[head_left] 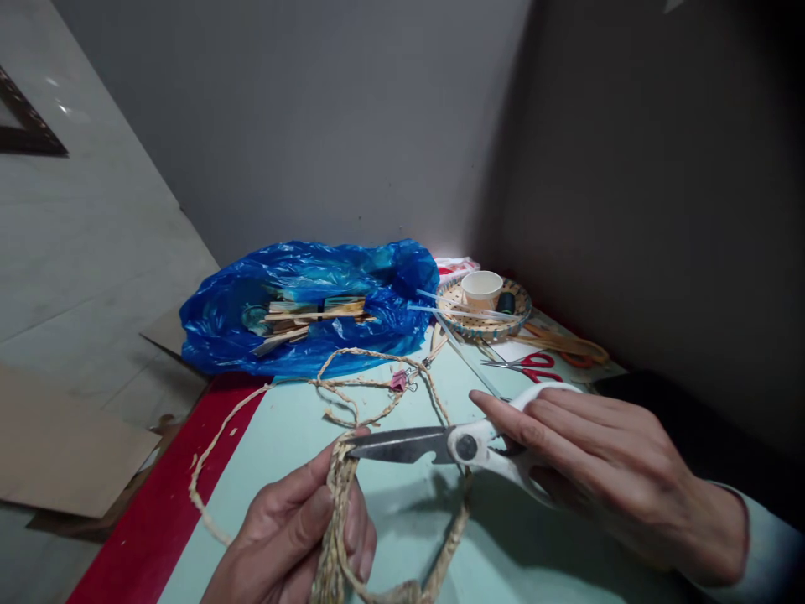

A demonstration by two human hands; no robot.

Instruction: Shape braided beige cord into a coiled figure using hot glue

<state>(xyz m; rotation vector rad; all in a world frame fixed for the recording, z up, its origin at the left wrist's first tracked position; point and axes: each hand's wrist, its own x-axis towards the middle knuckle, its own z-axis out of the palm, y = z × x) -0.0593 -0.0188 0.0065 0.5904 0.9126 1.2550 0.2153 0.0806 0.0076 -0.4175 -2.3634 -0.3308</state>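
Observation:
My left hand (295,528) pinches a bundle of braided straw cord (340,503) near the front of the table. In my right hand (604,470) is a pair of white-handled scissors (466,446), fingers through the handles. The dark blades point left and their tip touches or nearly touches the top of the cord bundle; whether they cut into it I cannot tell. From the bundle a loose twisted cord (371,382) loops over the table, with a pink binder clip (399,382) on it. A thicker length of cord (449,537) curves below the scissors.
A blue plastic bag (239,289) holding bundled straw strips (314,315) lies at the back. Right of it, a woven tray (521,310) carries a white cup (481,289) and a dark thread spool (506,304). Red-handled scissors (534,365) lie before it. Grey walls (327,126) rise behind.

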